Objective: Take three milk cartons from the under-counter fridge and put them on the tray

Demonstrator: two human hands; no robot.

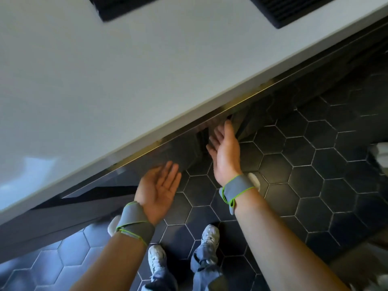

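Observation:
I look straight down past the edge of a white counter. Under it runs the shiny steel front of the under-counter fridge, its top edge catching the light. My left hand is open, palm up, fingers pointing at the steel front just below the counter edge. My right hand is also open, palm turned left, fingertips close to the dark gap at the door's edge; whether they touch it I cannot tell. No milk carton shows. A black tray corner lies on the counter at the top.
A second black ribbed mat or tray sits on the counter at top right. The floor is dark hexagon tile. My two feet in white shoes stand close to the fridge front. A white object sits at the right edge.

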